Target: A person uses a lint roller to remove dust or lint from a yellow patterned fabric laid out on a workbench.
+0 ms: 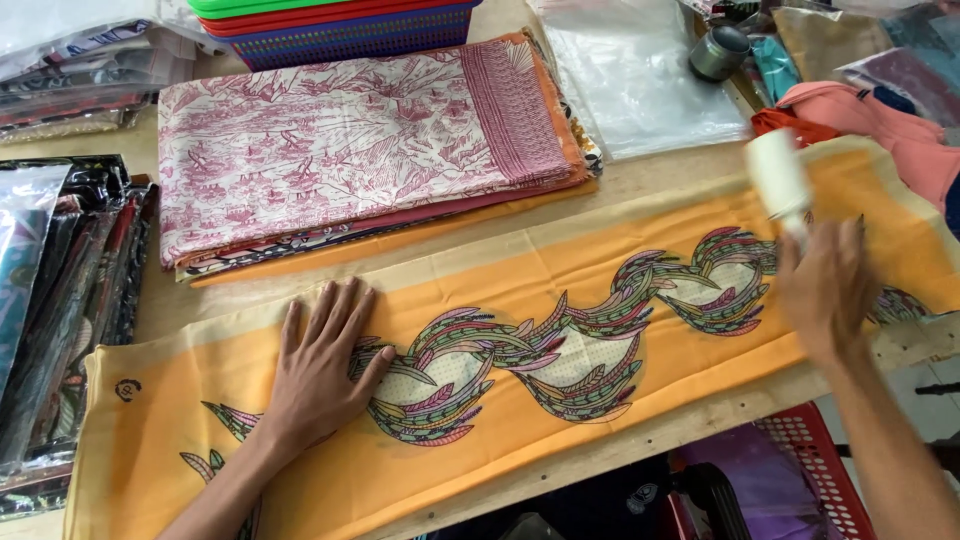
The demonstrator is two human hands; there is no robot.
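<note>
Roller (778, 178) gripped in right hand (826, 290) at cloth's (650, 240) far right — long axis leftward — left hand (322, 368) pressed flat, empty.

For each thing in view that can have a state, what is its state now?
Orange cloth: folded long, lying flat on the table.
Lint roller: held in the right hand, over the orange cloth, blurred.
Left hand: open, flat on the orange cloth.
Pink cloth: folded, on top of a stack.
Baskets: stacked.
Plastic bag: flat.
</note>
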